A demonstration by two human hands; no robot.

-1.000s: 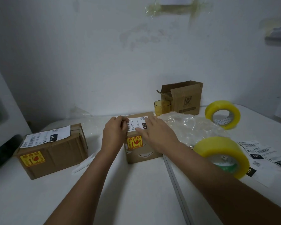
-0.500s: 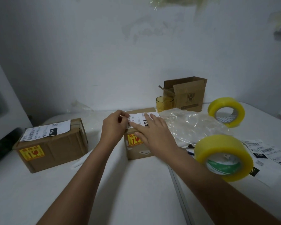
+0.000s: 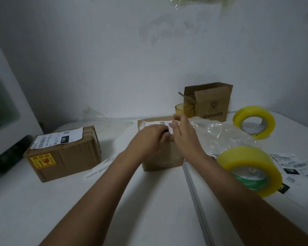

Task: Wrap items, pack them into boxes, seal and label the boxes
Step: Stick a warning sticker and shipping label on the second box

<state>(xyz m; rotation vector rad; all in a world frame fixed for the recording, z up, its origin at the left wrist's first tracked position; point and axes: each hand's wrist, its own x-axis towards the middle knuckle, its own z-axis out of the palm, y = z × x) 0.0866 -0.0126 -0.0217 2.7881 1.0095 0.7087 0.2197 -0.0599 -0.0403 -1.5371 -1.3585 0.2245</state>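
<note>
A small sealed cardboard box (image 3: 164,161) stands in the middle of the white table (image 3: 149,201). A white shipping label (image 3: 155,123) lies across its top. My left hand (image 3: 149,138) is over the box's top front edge, with its fingers curled down on the label's near end. My right hand (image 3: 184,137) is at the label's right end; its fingers point up and are blurred, and its thumb touches the label. A larger labelled box (image 3: 64,153) with a yellow fragile sticker sits to the left.
Two yellow tape rolls stand at the right, one near (image 3: 250,170) and one farther back (image 3: 254,121). Crumpled clear plastic wrap (image 3: 220,134), spare labels (image 3: 292,166), a yellow glass (image 3: 184,110) and an open cardboard box (image 3: 212,102) lie beyond.
The left hand has slid right from the box's left edge onto its top front. The right hand has lifted from lying flat on the label to its right end. The view tilted up.
</note>
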